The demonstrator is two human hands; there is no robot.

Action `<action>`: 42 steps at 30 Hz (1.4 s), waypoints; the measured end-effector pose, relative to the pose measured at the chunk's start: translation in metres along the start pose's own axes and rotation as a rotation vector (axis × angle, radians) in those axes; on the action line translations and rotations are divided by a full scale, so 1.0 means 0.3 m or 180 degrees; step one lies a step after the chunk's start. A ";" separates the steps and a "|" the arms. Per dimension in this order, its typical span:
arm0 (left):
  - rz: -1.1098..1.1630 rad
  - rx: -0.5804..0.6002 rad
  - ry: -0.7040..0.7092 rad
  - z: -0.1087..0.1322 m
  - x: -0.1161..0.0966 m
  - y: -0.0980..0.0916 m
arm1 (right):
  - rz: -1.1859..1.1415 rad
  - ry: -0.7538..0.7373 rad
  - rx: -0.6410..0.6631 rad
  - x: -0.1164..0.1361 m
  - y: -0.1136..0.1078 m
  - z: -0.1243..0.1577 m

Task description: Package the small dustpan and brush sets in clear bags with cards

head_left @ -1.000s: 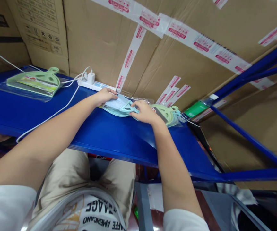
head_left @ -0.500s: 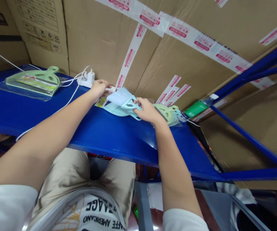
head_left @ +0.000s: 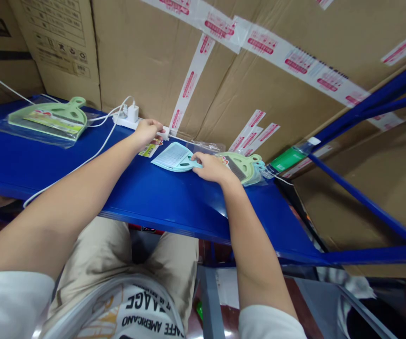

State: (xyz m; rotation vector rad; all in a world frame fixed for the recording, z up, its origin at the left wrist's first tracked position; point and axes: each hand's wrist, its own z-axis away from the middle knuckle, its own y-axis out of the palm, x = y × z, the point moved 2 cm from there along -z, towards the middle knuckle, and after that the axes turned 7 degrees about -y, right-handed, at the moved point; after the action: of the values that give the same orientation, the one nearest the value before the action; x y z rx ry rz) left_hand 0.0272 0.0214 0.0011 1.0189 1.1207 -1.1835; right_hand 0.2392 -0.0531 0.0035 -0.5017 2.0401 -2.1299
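A light-blue hand brush with pale bristles lies face up over a light-blue dustpan, whose rim shows around it. My right hand is closed on the brush handle, with the thumb and fingers at its end. Above and to the left, my left hand hovers beside the white power strip, its fingers drawn together. What they hold, if anything, is hidden. Just under those fingers, a yellow-green printed card rests on the blue shelf.
A green dustpan set in clear plastic lies at left. More green and blue dustpans sit right of my right hand, near a green-labelled bottle. White cables cross the shelf. Taped cardboard boxes stand behind; blue rack bars are at right.
My right hand has lowered the brush onto the dustpan, so the bristles now lie flat within its outline. The left hand has barely moved.
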 end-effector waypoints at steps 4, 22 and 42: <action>-0.0080 -0.0005 0.0005 -0.002 0.002 0.001 | -0.0173 -0.0031 -0.0037 -0.007 -0.009 -0.001; -0.0419 0.0164 -0.0024 0.003 0.007 0.010 | -0.0339 -0.0040 -0.0334 -0.033 -0.011 -0.007; -0.0579 0.0234 0.0092 -0.016 0.028 0.007 | -0.1051 0.1140 0.0388 -0.040 -0.030 0.013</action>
State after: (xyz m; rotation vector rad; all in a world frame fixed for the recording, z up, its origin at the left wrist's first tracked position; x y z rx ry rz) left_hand 0.0290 0.0250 -0.0078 1.0087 1.2203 -1.3673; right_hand 0.2529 -0.0521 0.0108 -0.4985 2.1017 -2.6908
